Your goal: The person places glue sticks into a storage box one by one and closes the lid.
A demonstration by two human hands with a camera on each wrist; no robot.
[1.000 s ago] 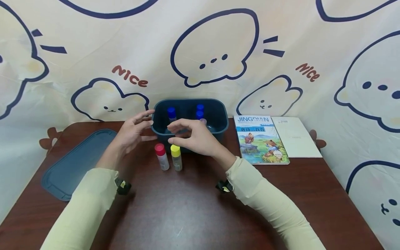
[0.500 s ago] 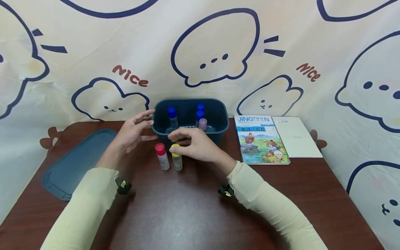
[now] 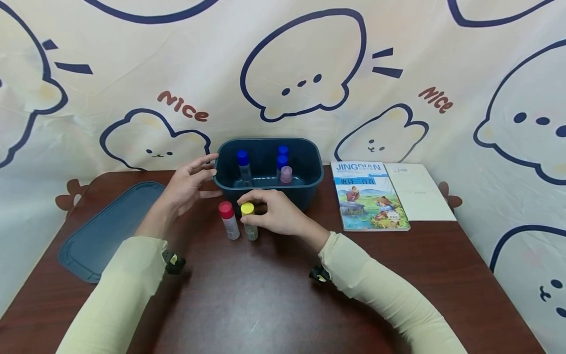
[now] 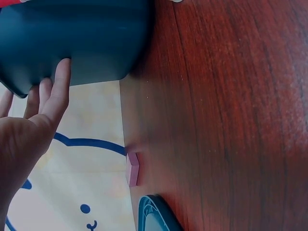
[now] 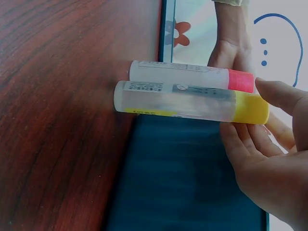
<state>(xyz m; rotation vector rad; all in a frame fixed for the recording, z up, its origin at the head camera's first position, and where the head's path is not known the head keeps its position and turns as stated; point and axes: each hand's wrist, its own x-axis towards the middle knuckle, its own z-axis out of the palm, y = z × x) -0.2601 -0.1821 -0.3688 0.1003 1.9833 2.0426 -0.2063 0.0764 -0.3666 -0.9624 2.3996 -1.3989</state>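
Observation:
Thumb and fingers of my right hand (image 3: 283,212) are around the yellow cap of a clear, slim bottle (image 5: 178,102), which stands upright on the table. Close on its left is a similar bottle with a red cap (image 3: 229,221). Behind them stands a dark blue plastic bin (image 3: 292,196). Inside it are bottles with blue caps (image 3: 243,167) and one with a lilac cap (image 3: 286,174). My left hand (image 3: 187,184) rests its extended fingers against the bin's left side; the left wrist view shows those fingertips (image 4: 62,67) on the bin wall.
A blue-grey lid (image 3: 110,226) lies flat at the table's left. On the right is a picture-covered book (image 3: 371,201) overlapping a pale book (image 3: 420,194). A cartoon-printed cloth (image 3: 300,59) hangs close behind the bin.
My right hand has come down from over the bin's front edge to the yellow cap, uncovering the lilac-capped bottle in the bin. The left hand stays at the bin's side.

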